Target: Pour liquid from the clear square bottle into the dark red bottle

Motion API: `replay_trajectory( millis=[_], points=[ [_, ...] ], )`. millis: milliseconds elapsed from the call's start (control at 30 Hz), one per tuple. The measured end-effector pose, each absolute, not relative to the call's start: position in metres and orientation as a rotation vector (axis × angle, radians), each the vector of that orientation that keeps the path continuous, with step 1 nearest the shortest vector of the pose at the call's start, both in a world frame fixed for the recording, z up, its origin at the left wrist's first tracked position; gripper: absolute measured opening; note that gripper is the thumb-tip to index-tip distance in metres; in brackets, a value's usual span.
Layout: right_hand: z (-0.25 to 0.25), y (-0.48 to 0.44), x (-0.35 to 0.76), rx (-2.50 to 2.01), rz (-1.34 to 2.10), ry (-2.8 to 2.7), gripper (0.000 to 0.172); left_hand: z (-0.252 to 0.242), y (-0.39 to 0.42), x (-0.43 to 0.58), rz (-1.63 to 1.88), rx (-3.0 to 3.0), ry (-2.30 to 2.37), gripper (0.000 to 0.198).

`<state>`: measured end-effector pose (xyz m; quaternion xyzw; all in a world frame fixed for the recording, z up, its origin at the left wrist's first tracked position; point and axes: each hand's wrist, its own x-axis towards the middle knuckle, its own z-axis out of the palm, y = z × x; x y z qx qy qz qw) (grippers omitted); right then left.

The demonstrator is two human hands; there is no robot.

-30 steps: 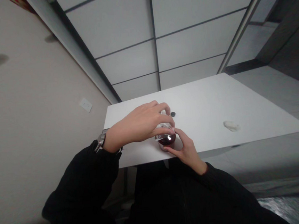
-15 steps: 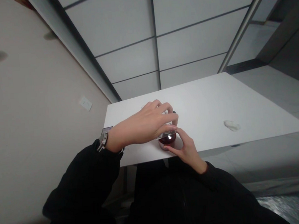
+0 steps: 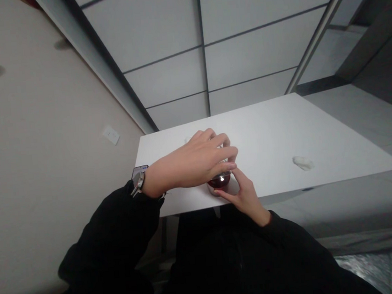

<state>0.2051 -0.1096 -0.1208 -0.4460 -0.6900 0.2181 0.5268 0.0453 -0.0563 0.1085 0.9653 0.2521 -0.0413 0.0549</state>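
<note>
A small rounded container, dark red and glossy in its lower half with a paler base, stands near the front edge of the white table. Over its top arches my left hand, fingers curled down around a clear upper part that is mostly hidden. Thumb and index finger of my right hand wrap the container's right side low down, its other fingers out of sight. Whether the clear part is a lid or belongs to the same vessel, I cannot tell.
A crumpled white tissue lies on the table's right side. At the left edge, a phone is partly covered by my watch-wearing wrist. Behind the table are white panelled doors; a wall with a socket rises on the left.
My left hand has shifted slightly to the right over the container's top, its fingers still curled. My right hand keeps its hold. The view has tilted a little.
</note>
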Motion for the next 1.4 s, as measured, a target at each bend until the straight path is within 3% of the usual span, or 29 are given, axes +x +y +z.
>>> replay_trajectory(
  millis=[1400],
  points=[
    [-0.118,-0.108,0.203,-1.103,0.496,-1.625,0.048,0.104,-0.058,0.058,-0.121,3.166,0.682,0.034]
  ],
)
